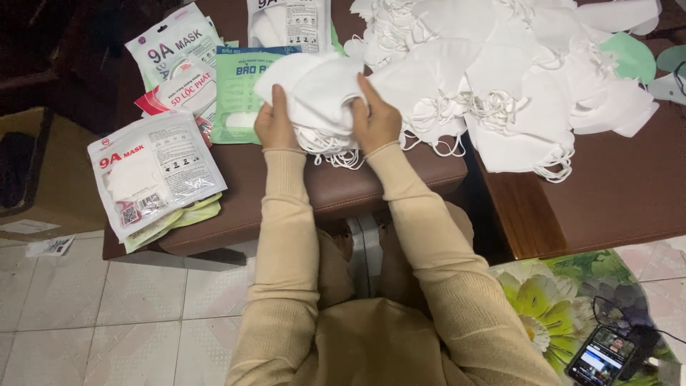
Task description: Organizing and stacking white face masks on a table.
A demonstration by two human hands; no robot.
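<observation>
Centrally, a small stack of white face masks is gripped at both sides by the left hand and right hand, above a brown padded desk. Masks appear light, soft, floppy; folded edges suit gripping. Sealed mask packets lie left, a loose mask heap right; open room stays near the front edge.

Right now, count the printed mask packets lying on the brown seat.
5 show: one front left, one far left, a red-lettered one, a green one, one top centre. Yellow-green ones beneath may hide more.

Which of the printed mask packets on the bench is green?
The green packet just left of the left hand, partly under the held masks; the others are white.
</observation>
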